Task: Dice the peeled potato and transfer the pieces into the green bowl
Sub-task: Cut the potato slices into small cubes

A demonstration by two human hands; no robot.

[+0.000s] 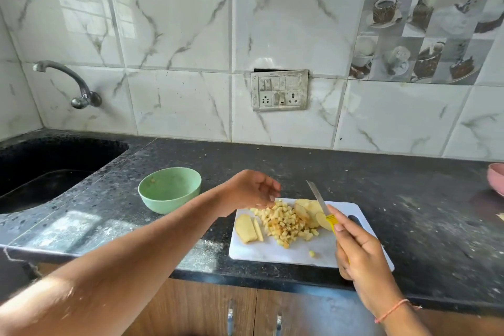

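Your diced potato pieces (283, 222) sit in a loose heap mid-board on the white cutting board (275, 252). One stray cube (311, 254) lies apart from the heap, nearer you. Uncut potato slices (309, 210) lean together at the heap's right, touching it. At the board's left edge lies a thick potato slab (245, 228) with a thin strip (258, 229) just beside it.

Your right hand (360, 254) grips a yellow-handled knife (323, 209), fingers curled round the handle. The blade points up and away from you, tilted left, over the slices. Can't tell if the blade touches them. A thin orange thread bracelet (392, 309) is on that wrist.

Your left hand (251, 189) hovers over the board's far-left corner, just above the heap's far edge. Fingers are loosely curled, pointing right and down. It holds nothing visible; fingertips near the cubes, contact unclear.

The green bowl (169, 189) stands on the tabletop (422, 213) left of the board, near but not touching. Its inside shows only a small speck or two.

The tabletop is dark speckled stone with pale dusty smears. A black sink (41, 169) is set in at far left, a wall tap (71, 84) above it. A switch-and-socket plate (279, 90) sits on the marble-look tiled wall. A pink bowl (496, 177) is cut off at the right edge. Wood-look cabinet doors with metal handles (230, 319) are below.
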